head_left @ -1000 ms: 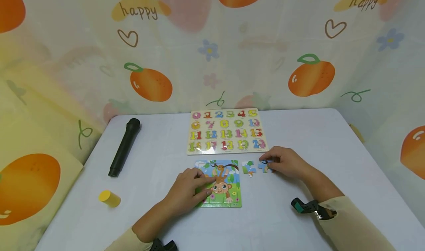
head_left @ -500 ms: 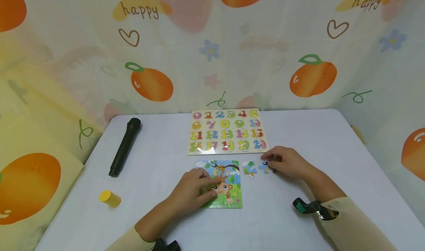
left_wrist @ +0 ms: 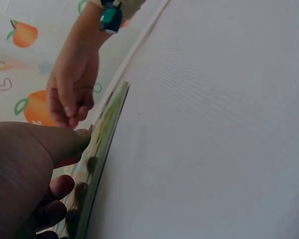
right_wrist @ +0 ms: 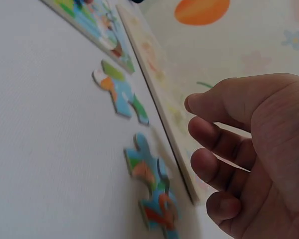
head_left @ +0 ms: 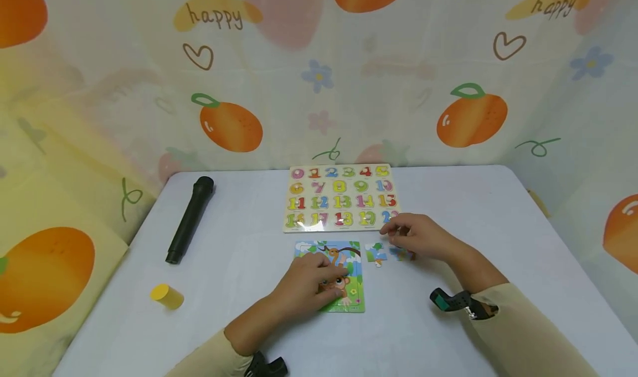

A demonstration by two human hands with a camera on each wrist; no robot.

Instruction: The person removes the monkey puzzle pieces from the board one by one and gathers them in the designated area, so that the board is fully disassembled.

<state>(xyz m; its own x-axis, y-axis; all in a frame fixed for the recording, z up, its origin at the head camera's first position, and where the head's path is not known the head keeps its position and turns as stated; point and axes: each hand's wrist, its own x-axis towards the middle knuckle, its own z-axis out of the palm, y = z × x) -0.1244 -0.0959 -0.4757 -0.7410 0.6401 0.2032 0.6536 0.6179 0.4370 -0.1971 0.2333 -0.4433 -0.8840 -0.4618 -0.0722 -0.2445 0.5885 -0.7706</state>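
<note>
A square monkey jigsaw puzzle [head_left: 356, 299] lies flat on the white table. My left hand [head_left: 305, 284] is over its left and middle parts, index finger and thumb extended across the picture; whether the fingertips press on it I cannot tell. Right of the puzzle lies a loose jigsaw piece [head_left: 376, 253]. Beyond it, more jigsaw pieces [right_wrist: 144, 167] lie close together, partly covered by my right hand [head_left: 423, 236] in the head view. That hand hovers near the number board's corner, fingers loosely bent, with nothing between thumb and fingers in the right wrist view.
A number board [head_left: 341, 194], with numerals 0 to 20, lies behind the puzzle. On the left are a black microphone-shaped stick [head_left: 191, 220] and a yellow cylinder [head_left: 167, 297]. A fruit-patterned cloth [head_left: 389, 106] hangs behind the table.
My left hand has slid rightward across the monkey puzzle. My right hand has come off the pieces at its fingertips, shifting slightly up and left toward the number board.
</note>
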